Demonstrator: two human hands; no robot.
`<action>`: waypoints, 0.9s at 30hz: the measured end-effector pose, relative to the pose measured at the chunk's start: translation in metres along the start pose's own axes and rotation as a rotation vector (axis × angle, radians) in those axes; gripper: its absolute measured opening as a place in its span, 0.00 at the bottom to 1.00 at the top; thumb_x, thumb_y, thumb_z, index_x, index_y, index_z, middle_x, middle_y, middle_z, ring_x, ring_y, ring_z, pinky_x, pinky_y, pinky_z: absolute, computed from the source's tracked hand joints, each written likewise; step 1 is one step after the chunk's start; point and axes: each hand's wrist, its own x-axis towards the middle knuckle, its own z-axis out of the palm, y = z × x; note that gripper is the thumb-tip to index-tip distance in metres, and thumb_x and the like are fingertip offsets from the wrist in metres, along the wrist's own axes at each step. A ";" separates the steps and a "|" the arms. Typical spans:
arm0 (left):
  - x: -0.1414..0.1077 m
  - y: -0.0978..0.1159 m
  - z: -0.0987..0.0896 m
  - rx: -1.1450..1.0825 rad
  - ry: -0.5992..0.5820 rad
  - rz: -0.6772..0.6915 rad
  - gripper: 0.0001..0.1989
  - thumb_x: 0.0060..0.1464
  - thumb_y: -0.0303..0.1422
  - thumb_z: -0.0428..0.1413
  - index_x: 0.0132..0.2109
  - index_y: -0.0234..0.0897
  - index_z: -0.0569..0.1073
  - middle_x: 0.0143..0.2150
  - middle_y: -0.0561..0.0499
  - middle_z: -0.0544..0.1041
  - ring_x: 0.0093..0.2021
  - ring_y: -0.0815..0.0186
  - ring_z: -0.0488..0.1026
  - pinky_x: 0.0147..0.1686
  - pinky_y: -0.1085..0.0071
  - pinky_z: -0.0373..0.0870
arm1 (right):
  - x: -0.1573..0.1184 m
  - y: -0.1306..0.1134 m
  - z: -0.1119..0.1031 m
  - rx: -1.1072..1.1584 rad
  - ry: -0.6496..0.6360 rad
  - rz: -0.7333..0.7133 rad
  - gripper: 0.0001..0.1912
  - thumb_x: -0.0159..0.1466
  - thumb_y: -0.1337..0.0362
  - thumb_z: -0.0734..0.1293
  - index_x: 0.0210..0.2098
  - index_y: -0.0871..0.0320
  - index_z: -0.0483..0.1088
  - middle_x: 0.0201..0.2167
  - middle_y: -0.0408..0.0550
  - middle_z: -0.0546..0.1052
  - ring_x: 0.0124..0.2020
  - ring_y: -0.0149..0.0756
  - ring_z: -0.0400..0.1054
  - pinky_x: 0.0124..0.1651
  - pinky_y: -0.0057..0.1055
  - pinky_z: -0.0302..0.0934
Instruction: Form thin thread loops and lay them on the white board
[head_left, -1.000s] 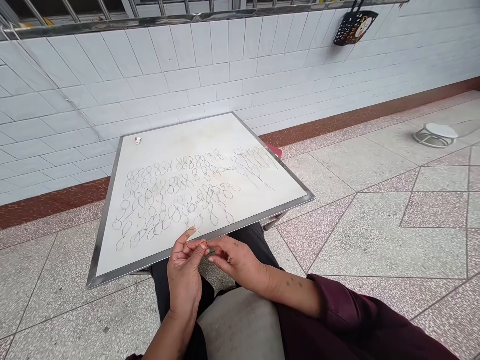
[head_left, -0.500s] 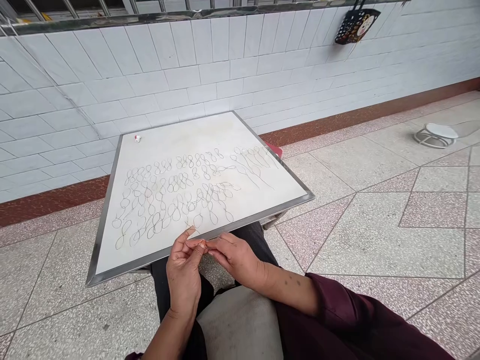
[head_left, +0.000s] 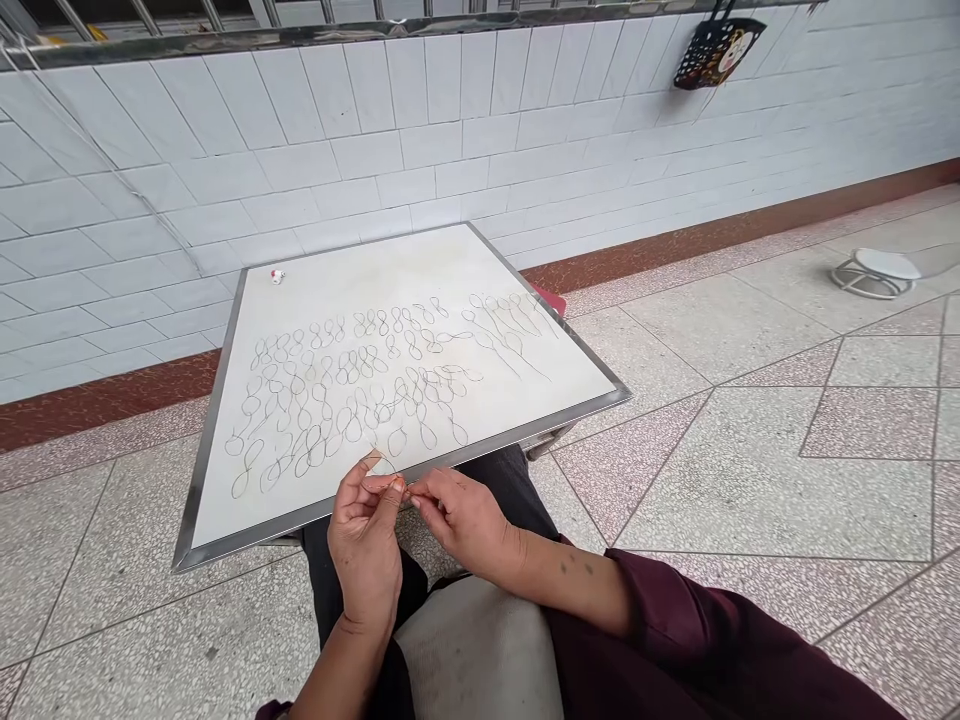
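Note:
My left hand (head_left: 367,540) pinches a thin wire (head_left: 390,463) between thumb and forefinger; part of the wire arcs above the fingertips. Close beside it, my right hand (head_left: 465,518) has its thumb and fingertips pressed together at the same spot, on what looks like the wire's other end. Both hands are over my lap at the near edge of the white table (head_left: 390,258). On the tabletop lie rows of thin wire loops (head_left: 360,365), many twisted into figure-eights. Longer open wire pieces (head_left: 510,340) lie toward the right. Where the fingertips meet, detail is too small to see.
A small white-and-red object (head_left: 277,276) sits at the table's far left corner. Behind the table runs a white tiled wall (head_left: 420,150). A dark patterned bag (head_left: 716,52) hangs at upper right, and a white round stool (head_left: 876,270) stands on the floor.
My left hand has shifted slightly left and its fingers have bent a little. The right fingertips have drawn slightly apart from the left ones. The loops on the table lie as before.

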 end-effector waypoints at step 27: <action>0.007 0.012 -0.005 0.058 0.015 0.062 0.26 0.48 0.33 0.68 0.55 0.42 0.75 0.36 0.54 0.78 0.38 0.67 0.76 0.52 0.66 0.71 | 0.001 0.004 0.002 -0.056 -0.069 -0.083 0.10 0.73 0.65 0.59 0.48 0.56 0.72 0.36 0.45 0.78 0.37 0.33 0.71 0.41 0.27 0.67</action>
